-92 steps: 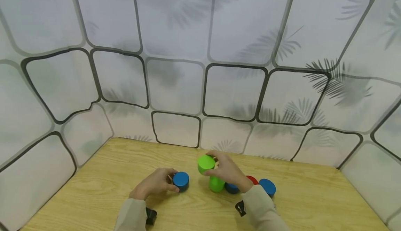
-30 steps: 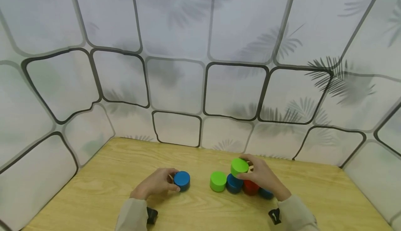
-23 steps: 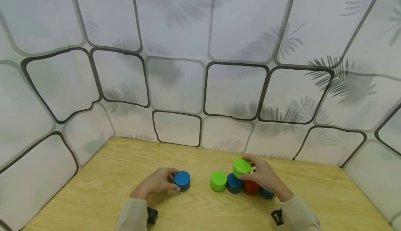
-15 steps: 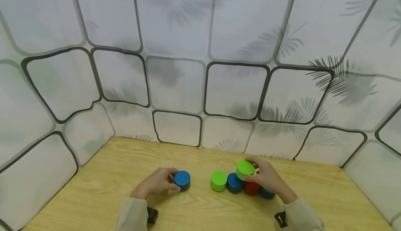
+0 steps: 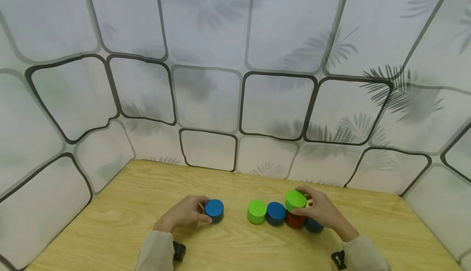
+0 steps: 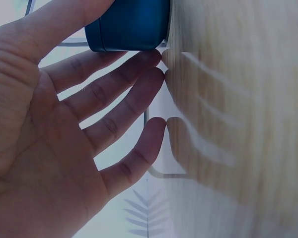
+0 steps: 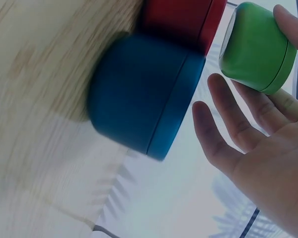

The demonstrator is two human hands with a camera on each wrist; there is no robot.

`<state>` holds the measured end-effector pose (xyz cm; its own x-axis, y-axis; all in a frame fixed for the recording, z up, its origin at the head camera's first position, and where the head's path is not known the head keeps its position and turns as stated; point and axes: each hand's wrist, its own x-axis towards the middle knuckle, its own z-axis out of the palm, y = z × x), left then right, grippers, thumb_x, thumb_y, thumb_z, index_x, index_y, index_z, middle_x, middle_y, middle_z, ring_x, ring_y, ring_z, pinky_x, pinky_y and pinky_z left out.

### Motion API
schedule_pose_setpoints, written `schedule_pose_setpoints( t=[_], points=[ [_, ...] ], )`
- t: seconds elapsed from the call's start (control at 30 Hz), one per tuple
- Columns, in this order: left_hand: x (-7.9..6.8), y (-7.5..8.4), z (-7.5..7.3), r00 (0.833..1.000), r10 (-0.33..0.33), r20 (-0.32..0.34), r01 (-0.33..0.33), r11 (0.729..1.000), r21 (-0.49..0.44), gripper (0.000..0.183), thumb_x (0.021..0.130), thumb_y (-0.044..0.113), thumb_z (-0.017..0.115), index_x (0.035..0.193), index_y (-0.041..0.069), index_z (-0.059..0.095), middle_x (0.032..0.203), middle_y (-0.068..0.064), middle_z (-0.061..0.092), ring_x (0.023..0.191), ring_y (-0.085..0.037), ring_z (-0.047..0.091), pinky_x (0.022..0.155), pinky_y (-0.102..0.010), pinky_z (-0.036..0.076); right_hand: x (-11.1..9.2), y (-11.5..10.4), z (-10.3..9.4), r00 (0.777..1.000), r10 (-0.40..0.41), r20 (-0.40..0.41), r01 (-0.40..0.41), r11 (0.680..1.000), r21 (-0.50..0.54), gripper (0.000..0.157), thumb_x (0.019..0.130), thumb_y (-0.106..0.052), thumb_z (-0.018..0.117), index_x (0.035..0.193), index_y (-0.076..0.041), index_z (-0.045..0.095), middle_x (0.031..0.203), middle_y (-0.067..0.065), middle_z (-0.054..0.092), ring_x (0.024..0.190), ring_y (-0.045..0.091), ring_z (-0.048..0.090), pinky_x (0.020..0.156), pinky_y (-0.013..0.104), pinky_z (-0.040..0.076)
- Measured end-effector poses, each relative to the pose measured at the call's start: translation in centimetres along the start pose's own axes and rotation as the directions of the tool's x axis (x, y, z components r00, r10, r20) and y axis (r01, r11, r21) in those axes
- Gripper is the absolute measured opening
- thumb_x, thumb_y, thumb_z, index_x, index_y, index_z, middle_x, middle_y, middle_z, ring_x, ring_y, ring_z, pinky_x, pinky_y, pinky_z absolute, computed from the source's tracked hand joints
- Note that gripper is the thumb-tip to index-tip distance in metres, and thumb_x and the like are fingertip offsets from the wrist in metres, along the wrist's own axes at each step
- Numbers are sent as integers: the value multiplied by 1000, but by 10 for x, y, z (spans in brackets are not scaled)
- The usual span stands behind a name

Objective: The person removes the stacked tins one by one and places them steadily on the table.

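Observation:
My left hand (image 5: 185, 213) holds a small round blue tin (image 5: 214, 209) on the table between thumb and fingers; the left wrist view shows the fingertips down at the wood beside this blue tin (image 6: 131, 25). With thumb and fingers, my right hand (image 5: 320, 207) grips a light green tin (image 5: 295, 200) by its sides. The held tin is raised close over a red tin (image 5: 295, 221), which it partly hides. In the right wrist view, the green tin (image 7: 258, 47) sits apart from the red tin (image 7: 181, 22), its lid seam showing.
The red tin stands in a row: a second green tin (image 5: 256, 211) at the left end, then a blue tin (image 5: 275, 213), the red one, and another blue tin (image 5: 314, 224) beneath the right hand. A patterned cloth wall (image 5: 206, 99) encloses the wooden table (image 5: 228, 250).
My right hand has carried the green tin rightward, from above the standing green tin, past the blue tin, to over the red one. The left hand stays on its blue tin.

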<state>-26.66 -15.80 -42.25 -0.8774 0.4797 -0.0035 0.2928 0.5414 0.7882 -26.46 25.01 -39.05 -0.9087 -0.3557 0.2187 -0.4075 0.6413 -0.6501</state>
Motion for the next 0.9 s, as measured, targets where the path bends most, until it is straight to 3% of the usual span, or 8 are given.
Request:
schedule_pose_setpoints(
  t=[0.37, 0.9],
  points=[
    [0, 0, -1, 1000, -5, 1, 5, 1000, 5, 51, 85, 10, 84, 128, -9, 62, 109, -9, 70, 90, -22, 65, 80, -44, 55, -7, 7, -7, 1000, 12, 11, -12, 1000, 15, 56, 84, -19, 85, 127, 6, 61, 113, 14, 66, 94, 26, 65, 70, 33, 54],
    [-1, 1, 0, 1000, -2, -3, 2, 1000, 16, 51, 85, 11, 84, 127, -9, 62, 109, -9, 70, 91, -23, 66, 80, -45, 55, -16, 14, -15, 999, 33, -11, -34, 999, -32, 56, 82, -21, 87, 125, 4, 62, 114, 15, 67, 95, 28, 64, 71, 38, 53]
  ],
)
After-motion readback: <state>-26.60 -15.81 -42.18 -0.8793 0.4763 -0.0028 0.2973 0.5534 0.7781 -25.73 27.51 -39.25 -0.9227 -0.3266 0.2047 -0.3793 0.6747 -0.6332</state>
